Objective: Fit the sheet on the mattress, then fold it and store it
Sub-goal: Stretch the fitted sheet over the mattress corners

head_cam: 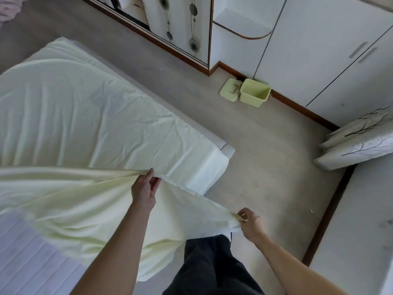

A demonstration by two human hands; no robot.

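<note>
Sheet (80, 107): pale yellow-green, creased, spread over most of the mattress (228, 150), filling the view from 9 o'clock to the centre. Its near edge is lifted off the bed and drawn taut toward 5 o'clock; a loose fold hangs down toward 6 o'clock, over the striped bare surface (32, 252) at 8 o'clock.

Mattress: low, lying on the floor (265, 145); one uncovered grey corner shows just right of centre, at the sheet's folded white end.

Left hand (144, 188): at centre, slightly toward 6 o'clock. Grip clenched on the sheet's raised edge, thumb and fingers pinching the cloth, forearm running in from 7 o'clock.

Right hand (249, 223): at 5 o'clock. Grip grasping the sheet's hem further along the same edge, fingers curled round a bunched end; the cloth runs straight between the two hands.

Person's legs: dark trousers (212, 267) at 6 o'clock, below the hanging cloth.

Bin (254, 92): light green, open, on the floor at 1 o'clock, against the white cabinets (319, 50); its lid (230, 89) lies flat just beside it, on the left.

Wardrobe doors (180, 24): patterned, at 12 o'clock.

Pillows (359, 141): two, branch-printed, stacked at 3 o'clock.
</note>
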